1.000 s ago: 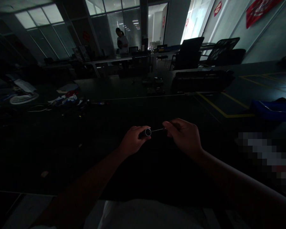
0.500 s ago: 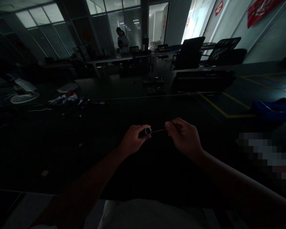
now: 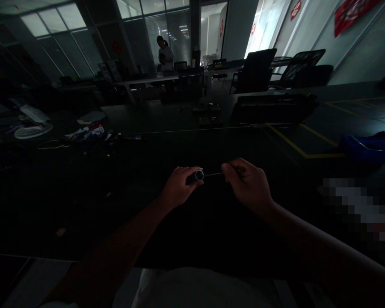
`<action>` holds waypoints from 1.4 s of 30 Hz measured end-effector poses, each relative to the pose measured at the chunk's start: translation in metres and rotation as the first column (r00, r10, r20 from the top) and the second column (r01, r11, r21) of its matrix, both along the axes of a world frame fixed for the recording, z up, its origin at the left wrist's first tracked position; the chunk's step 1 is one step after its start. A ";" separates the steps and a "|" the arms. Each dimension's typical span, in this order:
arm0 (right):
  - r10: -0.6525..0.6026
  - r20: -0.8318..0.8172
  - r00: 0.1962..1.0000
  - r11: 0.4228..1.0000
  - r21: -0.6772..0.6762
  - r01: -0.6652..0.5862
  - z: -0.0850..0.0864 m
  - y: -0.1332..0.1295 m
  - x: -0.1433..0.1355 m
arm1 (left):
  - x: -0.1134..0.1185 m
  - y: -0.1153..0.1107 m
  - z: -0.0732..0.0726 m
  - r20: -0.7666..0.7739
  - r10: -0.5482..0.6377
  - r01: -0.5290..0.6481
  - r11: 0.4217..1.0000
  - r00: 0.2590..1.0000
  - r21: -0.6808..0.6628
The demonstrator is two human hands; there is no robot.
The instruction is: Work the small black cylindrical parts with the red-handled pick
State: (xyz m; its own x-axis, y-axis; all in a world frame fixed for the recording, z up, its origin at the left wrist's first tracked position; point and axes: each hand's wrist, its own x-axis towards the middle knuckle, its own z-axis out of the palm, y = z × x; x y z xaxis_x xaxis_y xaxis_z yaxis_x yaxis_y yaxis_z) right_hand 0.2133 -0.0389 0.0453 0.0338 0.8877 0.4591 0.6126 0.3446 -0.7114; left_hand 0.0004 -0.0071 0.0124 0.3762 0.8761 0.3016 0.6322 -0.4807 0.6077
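Above the dark tabletop (image 3: 167,149), my left hand (image 3: 176,186) is closed round a short black cylinder with a pale ring at its end (image 3: 199,175); the ringed end points towards me and to the right. To its right, my right hand (image 3: 248,182) is closed in a pinch on a thin metal rod (image 3: 212,174). The rod's left tip reaches the ringed end of the cylinder; whether it goes inside or only touches cannot be made out. Whatever part of the rod lies within my right fingers is hidden.
At the left lies a pile of small packets and cables (image 3: 96,130). Ahead are small dark boxes (image 3: 210,115) and a long black case (image 3: 274,108). A blue bag (image 3: 370,147) lies at the right. Across the room a person (image 3: 166,55) stands behind a desk.
Almost nothing differs. Both hands keep the same place and grip, and the thin rod lies slightly more level than before.
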 end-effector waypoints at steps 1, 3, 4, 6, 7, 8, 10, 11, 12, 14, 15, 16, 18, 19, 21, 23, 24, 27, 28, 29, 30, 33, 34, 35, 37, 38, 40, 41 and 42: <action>0.004 0.004 1.000 1.000 -0.004 -0.003 0.000 0.000 0.000 | 0.000 0.000 0.000 -0.004 0.002 -0.002 1.000 1.000 0.001; 0.011 0.002 1.000 1.000 -0.006 -0.011 0.000 -0.001 0.000 | 0.000 0.000 0.000 -0.006 0.008 -0.008 1.000 1.000 0.002; 0.015 -0.002 1.000 1.000 -0.005 -0.015 0.000 -0.001 0.000 | 0.000 0.000 0.000 -0.006 0.012 -0.012 1.000 1.000 0.003; 0.025 -0.005 1.000 1.000 -0.001 -0.025 0.001 -0.001 0.000 | 0.000 0.000 0.000 -0.008 0.017 -0.017 1.000 1.000 0.006; 0.028 -0.004 1.000 1.000 0.003 -0.028 0.001 -0.001 0.000 | 0.000 0.000 0.000 -0.010 0.018 -0.017 1.000 1.000 0.007; 0.029 -0.001 1.000 1.000 0.008 -0.029 0.001 -0.001 0.000 | 0.000 0.000 0.000 -0.012 0.017 -0.017 1.000 1.000 0.009; 0.032 0.009 0.999 0.999 0.015 -0.032 0.000 -0.002 -0.001 | 0.000 0.000 -0.001 -0.012 0.013 -0.013 1.000 1.000 0.015; 0.034 0.013 0.999 0.999 0.014 -0.034 0.000 -0.002 -0.001 | 0.000 0.000 -0.002 -0.010 0.012 -0.012 1.000 1.000 0.018; 0.038 0.014 0.999 0.999 0.011 -0.038 0.000 -0.003 -0.002 | 0.000 0.000 -0.002 -0.010 0.012 -0.012 1.000 1.000 0.022; 0.055 0.016 0.998 0.998 0.006 -0.055 -0.001 -0.004 -0.004 | 0.001 0.000 -0.002 -0.022 0.007 -0.007 1.000 1.000 0.026; 0.065 0.016 0.998 0.998 0.009 -0.065 -0.001 -0.005 -0.005 | 0.001 0.000 -0.002 -0.029 0.006 -0.005 1.000 1.000 0.025; 0.072 0.017 0.997 0.997 0.015 -0.073 -0.001 -0.006 -0.006 | 0.001 0.000 -0.002 -0.035 0.004 -0.003 1.000 0.999 0.023; 0.070 0.018 0.997 0.997 0.023 -0.071 0.000 -0.007 -0.007 | 0.001 0.000 -0.001 -0.038 -0.002 0.003 1.000 0.999 0.019; 0.062 0.016 0.998 0.998 0.022 -0.062 0.000 -0.007 -0.007 | 0.001 0.000 -0.001 -0.034 -0.002 0.002 1.000 0.999 0.018; 0.033 0.013 0.999 0.999 0.023 -0.033 0.001 -0.006 -0.007 | 0.001 0.000 0.000 -0.032 0.001 -0.001 1.000 0.999 0.019; 0.010 0.012 1.000 1.000 0.028 -0.011 0.003 -0.006 -0.006 | 0.000 -0.001 0.000 -0.035 0.010 -0.009 1.000 0.999 0.015; 0.000 0.014 1.000 0.999 0.032 -0.001 0.003 -0.006 -0.006 | 0.000 -0.001 0.000 -0.037 0.013 -0.012 1.000 0.999 0.012; -0.016 0.022 1.000 0.999 0.045 0.015 0.003 -0.006 -0.006 | 0.000 -0.001 -0.001 -0.037 0.010 -0.010 1.000 0.999 0.008; -0.018 0.026 0.999 0.999 0.052 0.017 0.002 -0.006 -0.006 | 0.001 -0.001 -0.001 -0.035 0.009 -0.009 1.000 0.999 0.007; -0.019 0.030 0.999 0.998 0.059 0.017 0.002 -0.006 -0.006 | 0.001 -0.001 -0.001 -0.033 0.010 -0.010 1.000 0.999 0.007; -0.017 0.033 0.999 0.998 0.067 0.015 0.001 -0.006 -0.006 | 0.001 0.000 -0.001 -0.031 0.008 -0.008 1.000 0.999 0.005; -0.013 0.037 0.999 0.996 0.093 0.009 0.001 -0.006 -0.006 | 0.001 0.000 -0.001 -0.027 -0.005 0.005 1.000 1.000 0.010; -0.012 0.036 0.999 0.995 0.099 0.009 0.001 -0.006 -0.005 | 0.001 0.000 -0.002 -0.028 -0.009 0.009 1.000 1.000 0.014; -0.010 0.035 0.999 0.995 0.102 0.006 0.001 -0.005 -0.005 | 0.001 0.000 -0.002 -0.029 -0.011 0.011 1.000 1.000 0.015; -0.009 0.040 0.999 0.995 0.099 0.005 0.001 -0.004 -0.004 | 0.001 0.000 -0.002 -0.026 -0.002 0.003 1.000 1.000 0.013; -0.008 0.045 0.999 0.995 0.096 0.004 0.001 -0.003 -0.003 | 0.001 0.000 -0.003 -0.022 -0.001 0.001 1.000 1.000 0.008; -0.011 0.057 0.998 0.996 0.091 0.006 0.002 -0.003 -0.003 | 0.001 0.000 -0.004 -0.005 -0.002 0.002 1.000 1.000 0.001; -0.012 0.059 0.998 0.996 0.089 0.007 0.002 -0.003 -0.003 | 0.001 0.000 -0.005 0.008 -0.010 0.010 1.000 1.000 -0.001; -0.011 0.059 0.998 0.996 0.086 0.006 0.003 -0.003 -0.003 | 0.001 0.001 -0.006 0.023 -0.023 0.023 1.000 0.999 -0.002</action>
